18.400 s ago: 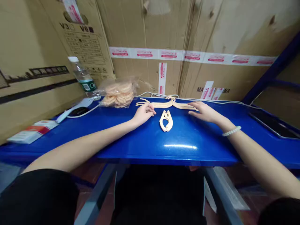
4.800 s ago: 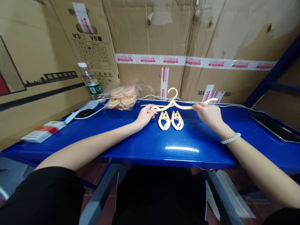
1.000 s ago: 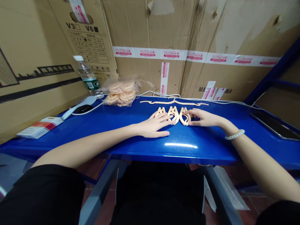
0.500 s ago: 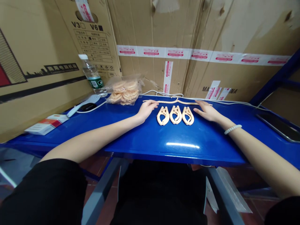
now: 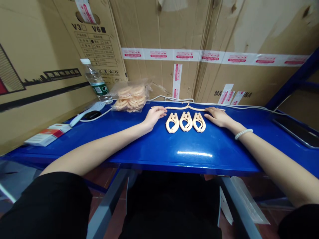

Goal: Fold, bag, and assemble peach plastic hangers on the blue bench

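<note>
Three cream plastic clips (image 5: 185, 121) lie side by side on the blue table (image 5: 189, 146). Behind them a thin cream hanger (image 5: 186, 108) lies flat near the table's back edge. My left hand (image 5: 154, 116) rests on the table left of the clips, fingers stretched toward the hanger's left arm, holding nothing. My right hand (image 5: 216, 116) lies flat right of the clips, fingertips by the hanger's right arm, also holding nothing. A white bead bracelet (image 5: 243, 133) circles my right wrist.
Cardboard boxes (image 5: 199, 43) wall the back and left. A bag of cream clips (image 5: 131, 96), a water bottle (image 5: 96, 83), a white handheld device (image 5: 86, 113) and a red-and-white packet (image 5: 45, 134) sit at left. White cables (image 5: 249, 107) run along the back; a dark tablet (image 5: 296, 131) lies at right.
A second ago both hands were touching the three clips. They have since drawn apart and back to the hanger's two ends, leaving the clips in a row.
</note>
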`<action>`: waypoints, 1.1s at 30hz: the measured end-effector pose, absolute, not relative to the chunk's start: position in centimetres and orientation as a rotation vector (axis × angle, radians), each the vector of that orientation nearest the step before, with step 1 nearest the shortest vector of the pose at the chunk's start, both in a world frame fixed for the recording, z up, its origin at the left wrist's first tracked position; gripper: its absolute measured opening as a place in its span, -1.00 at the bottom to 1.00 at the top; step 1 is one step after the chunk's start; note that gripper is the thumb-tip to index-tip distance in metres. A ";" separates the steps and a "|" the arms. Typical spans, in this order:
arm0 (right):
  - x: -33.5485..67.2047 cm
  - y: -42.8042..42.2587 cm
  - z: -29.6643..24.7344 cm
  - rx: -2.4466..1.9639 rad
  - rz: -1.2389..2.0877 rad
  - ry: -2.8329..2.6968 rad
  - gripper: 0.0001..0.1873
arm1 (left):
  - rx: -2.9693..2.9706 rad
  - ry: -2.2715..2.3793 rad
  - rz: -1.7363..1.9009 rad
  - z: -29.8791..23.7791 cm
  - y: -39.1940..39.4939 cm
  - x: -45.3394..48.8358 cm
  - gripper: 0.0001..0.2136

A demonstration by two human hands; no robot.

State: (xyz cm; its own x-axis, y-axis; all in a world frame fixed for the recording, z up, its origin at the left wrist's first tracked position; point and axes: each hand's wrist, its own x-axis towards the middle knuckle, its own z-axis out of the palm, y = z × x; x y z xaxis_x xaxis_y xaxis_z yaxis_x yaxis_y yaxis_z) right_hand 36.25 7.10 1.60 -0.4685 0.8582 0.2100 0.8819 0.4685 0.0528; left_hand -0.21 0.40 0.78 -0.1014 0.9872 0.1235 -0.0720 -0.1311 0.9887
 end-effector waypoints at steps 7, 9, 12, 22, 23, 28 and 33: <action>36.8 6.9 2.1 -1.390 -0.283 -2.584 -0.46 | 1.207 1.129 1.420 0.7 0.4 -0.2 -0.90; 37.1 7.1 2.0 -1.371 -0.279 -2.553 -0.54 | 1.198 1.127 1.419 0.8 0.4 -0.2 -0.89; 37.4 7.3 2.0 -1.371 -0.278 -2.503 -0.61 | 1.179 1.135 1.420 0.9 0.3 -0.1 -0.89; 37.7 7.5 1.4 -1.382 -0.318 -2.456 -0.59 | 1.200 1.137 1.421 0.8 0.4 -0.1 -0.91; 37.7 7.6 1.4 -1.379 -0.317 -2.458 -0.58 | 1.204 1.133 1.422 0.8 0.4 -0.1 -0.91; 37.8 7.7 1.4 -1.384 -0.302 -2.481 -0.55 | 1.205 1.129 1.422 0.8 0.4 -0.1 -0.91; 37.6 7.5 1.5 -1.394 -0.274 -2.487 -0.53 | 1.212 1.134 1.424 0.9 0.2 0.0 -0.92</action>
